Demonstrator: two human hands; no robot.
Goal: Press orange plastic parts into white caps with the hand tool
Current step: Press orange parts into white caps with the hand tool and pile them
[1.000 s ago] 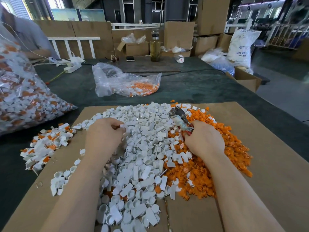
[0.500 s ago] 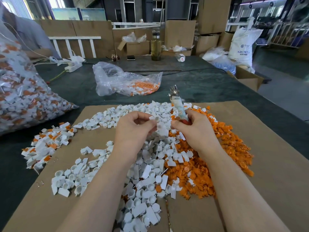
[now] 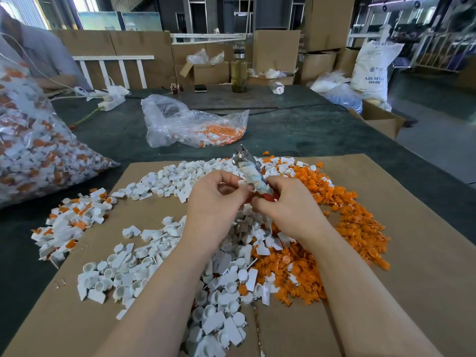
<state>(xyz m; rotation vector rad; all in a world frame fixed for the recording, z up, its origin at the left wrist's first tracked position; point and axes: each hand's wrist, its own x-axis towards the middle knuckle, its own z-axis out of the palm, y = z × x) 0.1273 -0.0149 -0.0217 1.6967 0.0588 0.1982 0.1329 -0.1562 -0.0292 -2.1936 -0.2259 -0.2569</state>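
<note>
Loose white caps [image 3: 154, 269] cover the middle of a cardboard sheet [image 3: 412, 253], with a heap of orange plastic parts [image 3: 360, 228] to their right. My right hand [image 3: 291, 210] grips the hand tool [image 3: 248, 168], whose metal head points up and away, above the piles. Against the tool my left hand [image 3: 213, 202] pinches a white cap [image 3: 242, 183]. Both hands meet in mid-air over the centre of the sheet. Whether an orange part sits in the cap is hidden by the fingers.
A pile of assembled white-and-orange caps [image 3: 69, 222] lies at the sheet's left edge. A large full plastic bag [image 3: 33, 150] stands far left, a smaller clear bag [image 3: 193, 124] behind the sheet. A seated person [image 3: 33, 52], a bottle [image 3: 239, 70] and cardboard boxes are at the back.
My left hand lifted off the cap pile with a white cap and came to the tool. My right hand raised the tool upright, then tilted it slightly left toward the cap.
</note>
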